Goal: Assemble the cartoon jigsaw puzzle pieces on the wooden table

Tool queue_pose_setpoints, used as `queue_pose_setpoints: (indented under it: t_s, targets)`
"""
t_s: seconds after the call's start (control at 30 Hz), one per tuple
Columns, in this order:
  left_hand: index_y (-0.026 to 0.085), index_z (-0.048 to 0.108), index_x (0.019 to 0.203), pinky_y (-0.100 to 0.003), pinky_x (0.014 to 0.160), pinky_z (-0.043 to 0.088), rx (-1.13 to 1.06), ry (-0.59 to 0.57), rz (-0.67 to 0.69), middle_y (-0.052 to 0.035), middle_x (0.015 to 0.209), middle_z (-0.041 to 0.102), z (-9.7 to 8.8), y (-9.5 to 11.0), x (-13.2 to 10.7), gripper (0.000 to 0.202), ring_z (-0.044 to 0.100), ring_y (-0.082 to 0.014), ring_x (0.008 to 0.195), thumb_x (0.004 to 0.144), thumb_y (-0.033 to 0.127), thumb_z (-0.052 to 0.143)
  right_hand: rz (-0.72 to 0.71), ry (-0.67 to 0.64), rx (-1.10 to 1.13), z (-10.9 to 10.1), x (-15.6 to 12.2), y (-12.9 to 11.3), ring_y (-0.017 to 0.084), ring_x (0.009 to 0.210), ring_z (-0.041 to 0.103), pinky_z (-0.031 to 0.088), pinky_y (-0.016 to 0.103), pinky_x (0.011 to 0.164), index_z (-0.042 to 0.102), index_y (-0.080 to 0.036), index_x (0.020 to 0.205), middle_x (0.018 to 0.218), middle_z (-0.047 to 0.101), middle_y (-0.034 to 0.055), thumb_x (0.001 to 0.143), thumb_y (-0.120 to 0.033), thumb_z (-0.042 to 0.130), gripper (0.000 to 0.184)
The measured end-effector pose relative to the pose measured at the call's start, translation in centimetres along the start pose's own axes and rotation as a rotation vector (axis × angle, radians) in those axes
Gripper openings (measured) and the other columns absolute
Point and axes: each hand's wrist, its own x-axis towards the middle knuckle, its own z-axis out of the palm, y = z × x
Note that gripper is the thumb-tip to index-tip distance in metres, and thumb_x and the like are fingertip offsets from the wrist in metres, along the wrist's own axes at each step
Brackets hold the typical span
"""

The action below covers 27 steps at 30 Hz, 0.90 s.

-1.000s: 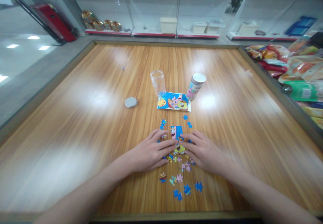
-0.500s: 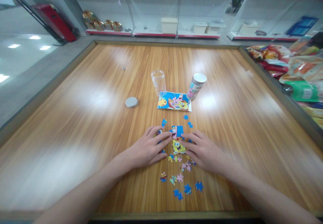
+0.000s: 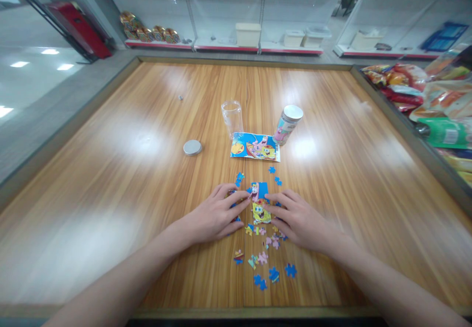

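- Head view: a joined puzzle section (image 3: 262, 213) lies flat on the bench (image 3: 332, 110), nearer its near edge than its far edge and about midway between the sides.
- Both hands flank that section, the left hand (image 3: 217, 214) on its left and the right hand (image 3: 300, 219) on its right, a stance that probably keeps the small, light pieces from sliding apart.
- Loose pieces (image 3: 291, 270) are scattered around it, some toward the near edge, others beyond or partly under the fingers; this likely keeps them within easy reach.
- A printed sheet (image 3: 254, 147) lies face up just past the pieces, toward the far edge, presumably so its picture stays in sight.
- The clear jar (image 3: 232, 120) and printed can (image 3: 288, 126) stand by the sheet's far left and far right corners, with the round lid (image 3: 192, 147) flat toward the bench's left edge, seemingly out of the way.
- Each grip is spread rather than closed; whether any fingertip nips a small piece underneath cannot be told.
- Relative to the grip, the section sits between the two sets of fingertips: right fingers touch its right side, while the left index fingertip is at its upper left side.
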Motion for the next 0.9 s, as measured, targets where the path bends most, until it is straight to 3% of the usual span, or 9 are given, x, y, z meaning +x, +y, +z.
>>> queue_pose_setpoints:
  t_s: [0.57,0.77,0.9]
  targets:
    - [0.016,0.035,0.153,-0.056,0.112,0.04,-0.009,-0.005,-0.059,-0.0149,0.144,0.048,0.0,1.1,0.2,0.07,0.037,-0.035,0.131,0.093,0.042,0.062,-0.007,0.012,0.018,-0.1,0.1,0.1,0.027,0.119,0.05,0.049,0.05,0.102,0.061,-0.023,0.134,0.134,0.057,0.0097,0.096,-0.017,0.055,0.039]
    - [0.013,0.038,0.15,-0.054,0.115,0.038,0.002,-0.022,-0.085,-0.0137,0.145,0.047,0.0,1.2,0.3,0.065,0.037,-0.034,0.132,0.095,0.041,0.06,-0.009,0.008,0.021,0.0,0.1,0.2,0.027,0.119,0.051,0.049,0.05,0.102,0.061,-0.023,0.133,0.133,0.057,0.0101,0.095,-0.017,0.056,0.038]
    - [0.017,0.035,0.152,-0.056,0.116,0.036,-0.006,0.001,-0.083,-0.0137,0.153,0.04,-0.2,1.1,0.3,0.068,0.032,-0.0349,0.139,0.093,0.039,0.063,-0.013,0.017,0.023,-0.1,0.2,0.2,0.026,0.118,0.052,0.05,0.051,0.101,0.062,-0.023,0.132,0.132,0.058,0.0106,0.094,-0.017,0.058,0.039]
